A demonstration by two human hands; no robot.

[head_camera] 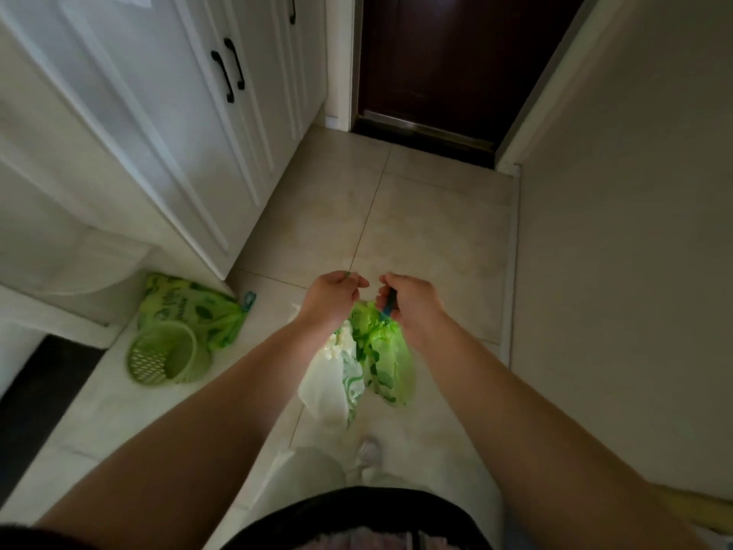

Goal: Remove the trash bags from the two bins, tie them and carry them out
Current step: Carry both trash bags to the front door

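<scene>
A green trash bag (382, 351) with white contents hangs in front of me above the tiled floor. My right hand (412, 305) is closed on its blue drawstring at the top. Beside it, my left hand (333, 297) pinches a thin strand of the same bag's top, almost touching the right hand. A second green printed bag (194, 311) lies on the floor to the left, its blue tie showing at its right end. In front of that bag a small green mesh bin (164, 357) lies tipped on its side, holding nothing.
White cabinets (166, 125) with black handles line the left side. A dark brown door (456, 61) stands shut straight ahead. A plain wall (634, 271) runs along the right. A dark mat (35, 398) lies at the lower left.
</scene>
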